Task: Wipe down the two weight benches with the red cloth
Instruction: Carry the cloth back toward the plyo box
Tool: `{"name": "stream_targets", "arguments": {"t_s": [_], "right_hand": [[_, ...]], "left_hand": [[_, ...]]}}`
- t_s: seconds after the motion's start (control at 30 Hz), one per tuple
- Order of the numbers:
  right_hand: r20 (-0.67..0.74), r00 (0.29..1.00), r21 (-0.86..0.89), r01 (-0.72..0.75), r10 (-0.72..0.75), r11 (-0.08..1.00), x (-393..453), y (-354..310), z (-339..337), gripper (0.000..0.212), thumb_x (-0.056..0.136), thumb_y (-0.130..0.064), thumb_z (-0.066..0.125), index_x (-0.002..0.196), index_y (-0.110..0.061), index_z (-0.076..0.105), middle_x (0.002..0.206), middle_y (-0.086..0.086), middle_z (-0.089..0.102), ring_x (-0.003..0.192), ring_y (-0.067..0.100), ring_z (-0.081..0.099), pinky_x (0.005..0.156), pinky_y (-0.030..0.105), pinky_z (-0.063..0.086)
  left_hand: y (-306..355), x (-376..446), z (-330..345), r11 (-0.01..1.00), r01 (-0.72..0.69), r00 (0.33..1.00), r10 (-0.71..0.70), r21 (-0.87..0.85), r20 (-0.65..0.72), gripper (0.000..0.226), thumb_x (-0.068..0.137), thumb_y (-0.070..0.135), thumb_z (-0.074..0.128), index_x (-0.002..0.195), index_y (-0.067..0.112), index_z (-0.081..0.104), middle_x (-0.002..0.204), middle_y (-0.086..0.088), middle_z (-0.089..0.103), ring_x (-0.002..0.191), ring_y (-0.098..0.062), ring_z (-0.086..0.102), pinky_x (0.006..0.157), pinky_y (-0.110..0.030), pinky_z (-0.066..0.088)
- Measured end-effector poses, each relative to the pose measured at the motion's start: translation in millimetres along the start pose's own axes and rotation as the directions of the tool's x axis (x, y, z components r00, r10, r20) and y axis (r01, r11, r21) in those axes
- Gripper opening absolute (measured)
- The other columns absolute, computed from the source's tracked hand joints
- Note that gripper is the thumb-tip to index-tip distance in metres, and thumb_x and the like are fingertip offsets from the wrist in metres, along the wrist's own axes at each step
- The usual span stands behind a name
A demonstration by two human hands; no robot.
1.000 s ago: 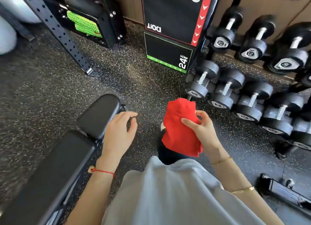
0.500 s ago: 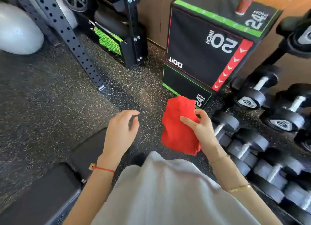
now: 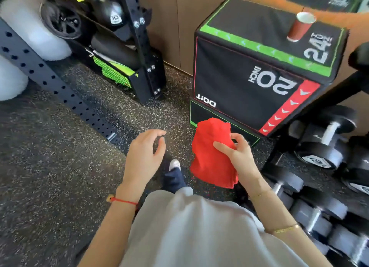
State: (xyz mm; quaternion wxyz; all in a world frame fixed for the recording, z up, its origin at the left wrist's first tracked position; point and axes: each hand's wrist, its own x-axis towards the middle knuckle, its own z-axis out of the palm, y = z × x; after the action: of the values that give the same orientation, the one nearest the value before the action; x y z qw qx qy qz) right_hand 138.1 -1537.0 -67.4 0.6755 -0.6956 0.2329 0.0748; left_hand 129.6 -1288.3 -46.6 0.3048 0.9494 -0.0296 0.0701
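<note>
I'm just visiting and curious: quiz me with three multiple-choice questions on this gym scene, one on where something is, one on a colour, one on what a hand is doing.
1. Where does the paper cup stand?
A. on the floor
B. on top of the plyo box
C. on a dumbbell

2. What colour is the cloth?
A. red
B. blue
C. white

3. What is the left hand doing?
A. gripping the cloth
B. lifting a dumbbell
C. holding nothing, fingers loosely curled

Answers:
1 B, the cup sits on the box's top face.
2 A, it is bright red in the right hand.
3 C, only floor lies beneath it.
</note>
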Motion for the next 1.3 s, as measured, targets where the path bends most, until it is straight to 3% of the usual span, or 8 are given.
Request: {"name": "stream_targets", "arguments": {"t_s": [0.1, 0.3, 0.43, 0.7, 0.8, 1.03, 1.17, 1.3], "right_hand": [[-0.044, 0.999, 0.045, 0.020, -0.018, 0.999, 54, -37, 35, 0.046, 0.071, -0.022, 0.084, 0.110, -0.020, 0.059, 0.094, 0.001, 0.070, 0.074, 0.008, 0.068, 0.066, 0.026, 0.051], [-0.104, 0.994, 0.124, 0.054, -0.041, 0.991, 148, -98, 91, 0.045, 0.073, -0.019, 0.082, 0.110, -0.015, 0.057, 0.095, 0.003, 0.070, 0.072, 0.006, 0.067, 0.063, 0.020, 0.052], [-0.180, 0.984, 0.144, 0.026, 0.000, 0.989, 194, -120, 100, 0.046, 0.073, -0.021, 0.083, 0.111, -0.015, 0.057, 0.106, 0.012, 0.069, 0.088, 0.021, 0.068, 0.079, 0.036, 0.055], [-0.303, 0.953, 0.160, 0.040, 0.011, 0.986, 298, -173, 84, 0.048, 0.072, -0.021, 0.083, 0.113, -0.015, 0.058, 0.104, 0.012, 0.071, 0.094, 0.026, 0.069, 0.090, 0.047, 0.055], [-0.319, 0.948, 0.158, 0.060, -0.007, 0.986, 343, -197, 74, 0.048, 0.072, -0.021, 0.083, 0.113, -0.015, 0.058, 0.106, 0.012, 0.070, 0.096, 0.028, 0.069, 0.088, 0.043, 0.055], [-0.344, 0.938, 0.133, 0.096, -0.045, 0.987, 444, -252, 55, 0.048, 0.074, -0.020, 0.082, 0.114, -0.014, 0.056, 0.103, 0.002, 0.067, 0.087, 0.014, 0.064, 0.079, 0.030, 0.053], [-0.342, 0.938, 0.112, 0.097, -0.054, 0.989, 495, -272, 53, 0.046, 0.075, -0.019, 0.081, 0.112, -0.013, 0.055, 0.095, -0.005, 0.064, 0.077, 0.004, 0.062, 0.063, 0.014, 0.050], [-0.346, 0.938, 0.096, 0.053, -0.016, 0.994, 530, -276, 55, 0.046, 0.076, -0.020, 0.080, 0.112, -0.012, 0.053, 0.101, 0.003, 0.065, 0.080, 0.010, 0.063, 0.068, 0.023, 0.051]], "left_hand": [[-18, 82, -9, 0.998, -0.069, 0.998, 0.069, 0.015, 0.011, 0.023, 0.097, 0.017, 0.055, 0.118, 0.015, 0.067, 0.116, 0.005, 0.068, 0.108, -0.012, 0.061, 0.097, -0.027, 0.047], [-42, 222, -15, 0.988, -0.156, 0.985, 0.155, 0.016, 0.075, 0.023, 0.096, 0.017, 0.055, 0.117, 0.015, 0.067, 0.116, 0.002, 0.069, 0.109, -0.018, 0.062, 0.097, -0.037, 0.050], [-46, 293, -8, 0.976, -0.219, 0.969, 0.218, -0.004, 0.117, 0.022, 0.095, 0.016, 0.056, 0.114, 0.014, 0.068, 0.113, 0.001, 0.069, 0.106, -0.018, 0.063, 0.096, -0.037, 0.050], [-37, 419, 27, 0.956, -0.291, 0.944, 0.294, -0.038, 0.150, 0.022, 0.096, 0.019, 0.055, 0.114, 0.018, 0.068, 0.114, 0.006, 0.069, 0.107, -0.011, 0.060, 0.098, -0.027, 0.045], [-23, 465, 44, 0.949, -0.311, 0.937, 0.315, -0.054, 0.152, 0.023, 0.096, 0.019, 0.054, 0.115, 0.017, 0.068, 0.113, 0.005, 0.069, 0.107, -0.011, 0.061, 0.097, -0.026, 0.046], [10, 551, 80, 0.932, -0.354, 0.914, 0.363, -0.081, 0.184, 0.022, 0.096, 0.016, 0.054, 0.114, 0.014, 0.068, 0.113, 0.004, 0.069, 0.107, -0.015, 0.061, 0.097, -0.033, 0.048], [23, 588, 100, 0.932, -0.348, 0.914, 0.361, -0.096, 0.185, 0.021, 0.095, 0.014, 0.056, 0.112, 0.013, 0.069, 0.112, 0.003, 0.069, 0.106, -0.016, 0.062, 0.095, -0.033, 0.048], [31, 614, 115, 0.921, -0.367, 0.901, 0.387, -0.130, 0.195, 0.020, 0.094, 0.011, 0.057, 0.110, 0.013, 0.069, 0.109, 0.002, 0.070, 0.103, -0.017, 0.063, 0.092, -0.035, 0.051]]}}
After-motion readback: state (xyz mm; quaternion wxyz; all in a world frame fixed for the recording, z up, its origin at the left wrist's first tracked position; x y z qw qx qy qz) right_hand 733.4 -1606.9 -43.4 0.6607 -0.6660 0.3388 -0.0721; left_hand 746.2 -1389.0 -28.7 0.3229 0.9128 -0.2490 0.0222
